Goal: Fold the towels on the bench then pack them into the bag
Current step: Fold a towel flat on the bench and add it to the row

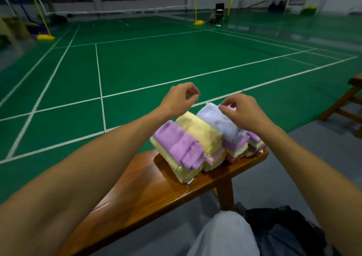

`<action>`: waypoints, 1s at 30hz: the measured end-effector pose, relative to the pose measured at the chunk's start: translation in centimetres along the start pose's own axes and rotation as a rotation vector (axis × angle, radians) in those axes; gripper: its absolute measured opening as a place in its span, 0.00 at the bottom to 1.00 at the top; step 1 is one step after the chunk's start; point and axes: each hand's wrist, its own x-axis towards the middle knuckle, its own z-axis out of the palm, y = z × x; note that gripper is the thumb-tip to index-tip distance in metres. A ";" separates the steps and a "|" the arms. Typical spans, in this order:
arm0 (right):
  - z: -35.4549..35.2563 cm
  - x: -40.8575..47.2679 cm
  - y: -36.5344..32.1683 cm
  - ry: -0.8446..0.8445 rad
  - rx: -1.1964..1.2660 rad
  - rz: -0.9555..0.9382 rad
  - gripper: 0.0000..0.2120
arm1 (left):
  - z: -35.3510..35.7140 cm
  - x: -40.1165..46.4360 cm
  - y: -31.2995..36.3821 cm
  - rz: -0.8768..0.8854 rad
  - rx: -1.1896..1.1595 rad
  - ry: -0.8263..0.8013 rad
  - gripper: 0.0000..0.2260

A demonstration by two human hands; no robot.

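1. The worktop (148,185), a varnished wooden bench, ran from the lower left toward the right, its far end beside a green badminton court (156,63).
2. Folded towels were stacked in piles at the far end of the worktop, reaching its end edge.
3. The nearest pile had a purple towel (177,144) lying on a pale yellow towel (172,163), set close to the worktop's court-side edge.
4. Just beyond it lay a second yellow towel (197,130) on top of pink and white folded towels (214,158).
5. A pale lavender-white towel (215,119) sat on the far pile, over layers of purple, yellow-green and dark red cloth (238,150).
6. The right hand (242,111) was at the far corner of the lavender-white towel, its thumb and forefinger curled together and pinching the towel's upper edge.
7. The left hand (179,99) hovered above the far end of the second yellow towel, apart from it; its fingers were curled with thumb and forefinger nearly meeting, holding nothing that could be seen.
8. Both forearms were bare and reached in from the lower corners.
9. A dark bag (284,230) lay on the grey floor beside the worktop's leg (225,193), at the lower right, next to a knee in light trousers (225,234).
10. A badminton net (109,0) on yellow posts stood across the court, and part of another wooden bench (344,101) showed at the right edge.
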 end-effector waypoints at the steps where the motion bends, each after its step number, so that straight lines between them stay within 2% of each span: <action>1: 0.1 -0.6 -1.6 0.046 0.031 -0.026 0.10 | -1.5 -1.1 0.4 0.015 -0.002 0.019 0.03; 6: 3.3 -3.9 -10.2 0.180 0.222 -0.150 0.06 | -9.8 -8.8 0.8 0.068 -0.027 0.088 0.05; 10: 8.5 -6.7 -17.6 0.143 0.325 -0.278 0.03 | -15.3 -18.0 -2.0 0.054 0.132 0.087 0.08; 15: 17.2 -10.2 -27.3 -0.036 0.374 -0.398 0.06 | -21.7 -30.4 -8.0 -0.098 0.326 0.044 0.07; 21: 26.8 -14.3 -38.0 -0.294 0.416 -0.516 0.07 | -29.1 -44.3 -14.2 -0.384 0.485 0.048 0.09; 26: 33.0 -17.9 -46.0 -0.513 0.426 -0.562 0.07 | -33.5 -54.5 -18.2 -0.656 0.615 -0.021 0.08; 30: 37.1 -20.3 -51.0 -0.667 0.375 -0.523 0.12 | -35.6 -60.5 -21.0 -0.852 0.659 -0.062 0.07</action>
